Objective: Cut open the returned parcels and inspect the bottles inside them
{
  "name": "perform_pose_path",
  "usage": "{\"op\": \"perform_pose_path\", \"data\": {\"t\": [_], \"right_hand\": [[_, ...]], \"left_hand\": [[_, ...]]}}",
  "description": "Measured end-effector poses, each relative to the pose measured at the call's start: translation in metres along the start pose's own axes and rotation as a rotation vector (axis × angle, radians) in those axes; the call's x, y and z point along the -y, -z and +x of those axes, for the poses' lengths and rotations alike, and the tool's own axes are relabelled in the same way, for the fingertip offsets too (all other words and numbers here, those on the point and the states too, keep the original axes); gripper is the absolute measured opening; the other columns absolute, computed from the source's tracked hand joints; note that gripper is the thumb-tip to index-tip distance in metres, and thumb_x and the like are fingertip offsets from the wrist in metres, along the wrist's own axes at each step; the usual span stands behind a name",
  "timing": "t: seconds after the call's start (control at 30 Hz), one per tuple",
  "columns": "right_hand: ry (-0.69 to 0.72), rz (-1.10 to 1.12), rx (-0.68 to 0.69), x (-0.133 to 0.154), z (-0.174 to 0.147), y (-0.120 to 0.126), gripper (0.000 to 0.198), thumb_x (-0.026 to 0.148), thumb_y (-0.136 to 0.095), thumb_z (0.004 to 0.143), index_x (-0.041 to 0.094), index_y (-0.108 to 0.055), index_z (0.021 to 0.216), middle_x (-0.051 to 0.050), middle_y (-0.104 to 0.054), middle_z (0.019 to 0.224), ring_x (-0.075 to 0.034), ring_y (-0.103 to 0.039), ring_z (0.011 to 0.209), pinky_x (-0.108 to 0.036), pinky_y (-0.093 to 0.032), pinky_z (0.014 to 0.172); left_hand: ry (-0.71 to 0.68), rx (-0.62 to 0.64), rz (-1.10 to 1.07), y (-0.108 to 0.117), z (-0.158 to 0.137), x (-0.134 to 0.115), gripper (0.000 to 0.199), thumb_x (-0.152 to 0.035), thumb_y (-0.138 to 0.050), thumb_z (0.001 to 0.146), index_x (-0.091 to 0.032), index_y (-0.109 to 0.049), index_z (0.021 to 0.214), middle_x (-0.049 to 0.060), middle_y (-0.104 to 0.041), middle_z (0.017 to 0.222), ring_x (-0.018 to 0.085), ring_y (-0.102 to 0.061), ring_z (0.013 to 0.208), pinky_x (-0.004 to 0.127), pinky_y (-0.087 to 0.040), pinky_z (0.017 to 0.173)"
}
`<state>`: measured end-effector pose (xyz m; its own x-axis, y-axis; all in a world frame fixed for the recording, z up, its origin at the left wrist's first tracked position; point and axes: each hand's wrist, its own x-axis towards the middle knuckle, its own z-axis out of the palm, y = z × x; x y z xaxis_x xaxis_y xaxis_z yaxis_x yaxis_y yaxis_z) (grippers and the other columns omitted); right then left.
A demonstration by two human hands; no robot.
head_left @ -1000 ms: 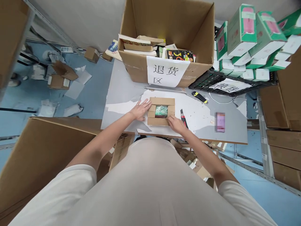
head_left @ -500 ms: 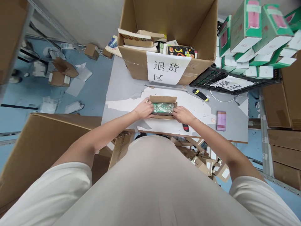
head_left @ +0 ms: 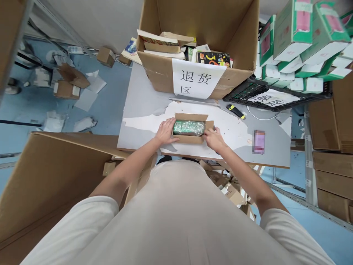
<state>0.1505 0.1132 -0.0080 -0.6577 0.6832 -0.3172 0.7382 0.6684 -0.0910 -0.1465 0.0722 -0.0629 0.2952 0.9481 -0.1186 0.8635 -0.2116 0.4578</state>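
Observation:
A small open cardboard box [head_left: 190, 139] lies on the table in front of me. Inside it is a green item [head_left: 189, 128] in clear, shiny plastic wrap; its kind I cannot make out. My left hand [head_left: 165, 131] rests against the box's left end, fingers stretched and thumb apart. At the right end, beside the raised flap, the curled fingers of my right hand [head_left: 213, 138] grip the box's near corner. Dark ends of a utility knife [head_left: 217, 152] show around my right hand, which hides most of it.
Behind stands a large carton [head_left: 157, 75] of books with a paper sign. A black crate [head_left: 242, 92] of green-white boxes is at right. A yellow-black utility knife [head_left: 235, 111] and a blurred pink item [head_left: 259, 142] lie on the table [head_left: 138, 95]. A big carton [head_left: 68, 165] stands at lower left.
My left hand has slid slightly left and flattened against the box end. My right hand has shifted a little right and down, and the right flap now shows folded outward.

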Motion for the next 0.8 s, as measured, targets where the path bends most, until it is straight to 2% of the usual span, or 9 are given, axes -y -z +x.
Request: {"op": "perform_pose_path", "data": {"t": [0.07,0.17,0.27,0.37,0.43,0.5,0.57,0.67,0.8], "right_hand": [[0.064,-0.001,0.046,0.003,0.013,0.010,0.042,0.004,-0.038,0.089,0.021,-0.065,0.116,-0.011,-0.066,0.105,-0.025,-0.051,0.100,-0.046,-0.023,0.094],[0.042,0.100,0.025,0.002,0.038,0.019,0.059,0.005,-0.036,0.089,0.018,-0.036,0.146,-0.014,-0.062,0.124,-0.027,-0.053,0.107,-0.042,-0.030,0.092],[0.062,0.207,-0.005,0.001,0.057,0.021,0.068,0.005,-0.038,0.086,0.012,-0.022,0.152,-0.015,-0.051,0.142,-0.026,-0.051,0.119,-0.037,-0.036,0.093],[0.065,0.210,-0.113,0.007,0.055,0.022,0.062,0.007,-0.036,0.087,0.011,-0.030,0.149,-0.015,-0.042,0.149,-0.026,-0.044,0.129,-0.037,-0.036,0.099],[0.015,0.163,-0.194,0.015,0.043,0.024,0.051,0.010,-0.034,0.090,0.012,-0.043,0.140,-0.016,-0.049,0.141,-0.027,-0.046,0.124,-0.038,-0.035,0.098],[-0.026,0.116,-0.189,0.024,0.031,0.026,0.042,0.014,-0.032,0.093,0.013,-0.055,0.128,-0.018,-0.061,0.123,-0.028,-0.053,0.111,-0.038,-0.037,0.092],[-0.032,0.082,-0.077,0.031,0.022,0.027,0.037,0.013,-0.033,0.092,0.014,-0.063,0.115,-0.016,-0.066,0.103,-0.026,-0.057,0.097,-0.036,-0.038,0.085],[-0.018,0.043,0.103,0.030,0.019,0.029,0.035,0.006,-0.037,0.088,0.015,-0.067,0.105,-0.013,-0.067,0.095,-0.024,-0.059,0.090,-0.034,-0.039,0.078],[0.025,0.032,0.110,0.018,0.025,0.029,0.037,0.006,-0.037,0.090,0.015,-0.065,0.112,-0.012,-0.067,0.110,-0.024,-0.059,0.099,-0.034,-0.038,0.085]], "left_hand": [[-0.002,0.005,0.006,0.005,0.000,-0.004,0.103,-0.064,-0.063,0.067,-0.012,-0.025,0.148,0.019,-0.031,0.153,0.037,-0.028,0.141,0.052,-0.018,0.115],[0.040,-0.012,0.029,0.011,0.003,-0.017,0.088,-0.066,-0.059,0.072,-0.018,-0.036,0.142,0.018,-0.036,0.150,0.038,-0.031,0.138,0.059,-0.012,0.114],[0.113,-0.099,0.080,0.016,0.012,-0.033,0.063,-0.057,-0.054,0.082,-0.022,-0.047,0.133,0.017,-0.046,0.142,0.037,-0.038,0.132,0.061,-0.011,0.112],[0.062,-0.123,0.120,0.021,0.027,-0.041,0.033,-0.038,-0.049,0.089,-0.022,-0.059,0.115,0.015,-0.064,0.116,0.033,-0.053,0.115,0.058,-0.022,0.107],[0.079,-0.101,0.109,0.025,0.037,-0.040,0.025,-0.031,-0.046,0.090,-0.020,-0.060,0.108,0.012,-0.069,0.097,0.030,-0.061,0.099,0.054,-0.031,0.099],[0.182,-0.095,0.064,0.028,0.045,-0.036,0.025,-0.033,-0.047,0.091,-0.019,-0.056,0.110,0.010,-0.071,0.090,0.028,-0.065,0.089,0.048,-0.039,0.092],[0.280,-0.118,-0.014,0.030,0.050,-0.030,0.030,-0.038,-0.050,0.090,-0.020,-0.052,0.114,0.008,-0.071,0.095,0.027,-0.066,0.088,0.041,-0.044,0.084],[0.323,-0.168,-0.116,0.031,0.049,-0.019,0.033,-0.041,-0.049,0.091,-0.022,-0.049,0.117,0.008,-0.069,0.107,0.023,-0.067,0.091,0.036,-0.047,0.079],[0.111,-0.092,-0.098,0.032,0.034,-0.005,0.041,-0.042,-0.042,0.093,-0.019,-0.049,0.126,0.012,-0.059,0.131,0.024,-0.057,0.119,0.040,-0.039,0.103]]}}
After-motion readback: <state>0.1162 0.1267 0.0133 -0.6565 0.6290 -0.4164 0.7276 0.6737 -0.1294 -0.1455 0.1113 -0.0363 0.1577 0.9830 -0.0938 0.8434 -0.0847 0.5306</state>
